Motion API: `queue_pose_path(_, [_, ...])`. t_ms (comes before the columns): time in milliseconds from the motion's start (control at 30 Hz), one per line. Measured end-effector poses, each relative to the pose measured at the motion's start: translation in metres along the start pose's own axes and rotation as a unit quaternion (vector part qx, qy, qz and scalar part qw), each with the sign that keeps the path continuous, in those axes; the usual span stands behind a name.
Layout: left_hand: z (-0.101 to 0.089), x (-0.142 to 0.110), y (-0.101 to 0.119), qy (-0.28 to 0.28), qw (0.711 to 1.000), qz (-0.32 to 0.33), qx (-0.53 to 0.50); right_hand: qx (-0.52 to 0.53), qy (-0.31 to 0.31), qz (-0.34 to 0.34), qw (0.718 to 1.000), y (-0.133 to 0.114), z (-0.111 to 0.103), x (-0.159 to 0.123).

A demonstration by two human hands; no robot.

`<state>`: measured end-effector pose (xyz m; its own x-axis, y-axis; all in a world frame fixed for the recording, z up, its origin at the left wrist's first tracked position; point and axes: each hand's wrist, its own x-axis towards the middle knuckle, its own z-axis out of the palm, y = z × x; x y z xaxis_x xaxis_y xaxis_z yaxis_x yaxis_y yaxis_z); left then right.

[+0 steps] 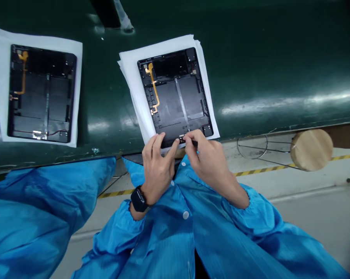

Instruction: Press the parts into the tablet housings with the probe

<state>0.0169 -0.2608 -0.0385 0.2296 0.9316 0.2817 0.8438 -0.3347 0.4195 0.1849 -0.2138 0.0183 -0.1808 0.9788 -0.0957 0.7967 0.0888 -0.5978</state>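
A black tablet housing (170, 97) lies open on white sheets, its inside facing up. An orange flex cable (155, 87) runs down its left side, and a grey ribbon (181, 99) crosses the middle. My left hand (159, 166) rests its fingertips on the near edge of the housing, thumb and forefinger apart. Beside its thumb, my right hand (208, 159) is closed in a pinch at a small connector board (181, 137) on that same edge. Something dark shows under the right fingers, too hidden to name.
To the left, a second tablet housing (32, 97) lies on white paper (78, 77). The green bench top (265, 69) stretches to the right. A round wooden stool (311, 150) stands beyond its near edge. A person's blue sleeve (47, 209) is close on my left.
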Motion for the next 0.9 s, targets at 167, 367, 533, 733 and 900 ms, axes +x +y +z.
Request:
queue_pose_path(167, [0.000, -0.001, -0.001, -0.002, 1.000, -0.002, -0.003, 0.009, -0.006, 0.005, 1.000, 0.001, 0.001, 0.000])
queue_pose_path(367, [0.001, 0.001, 0.001, 0.003, 1.000, -0.002, 0.000, 0.008, -0.014, -0.003, 1.000, 0.002, 0.000, 0.002])
queue_pose_path(533, [0.002, 0.001, 0.000, 0.005, 1.000, -0.002, 0.007, 0.003, -0.015, -0.011, 1.000, 0.003, 0.000, 0.003])
queue_pose_path(733, [-0.003, -0.004, -0.008, 0.015, 0.999, 0.012, -0.033, 0.086, 0.007, 0.007, 0.996, 0.005, 0.000, -0.001])
queue_pose_path(900, [-0.009, -0.013, -0.013, 0.048, 0.998, 0.015, -0.024, 0.246, 0.029, 0.055, 0.967, 0.015, -0.009, -0.007])
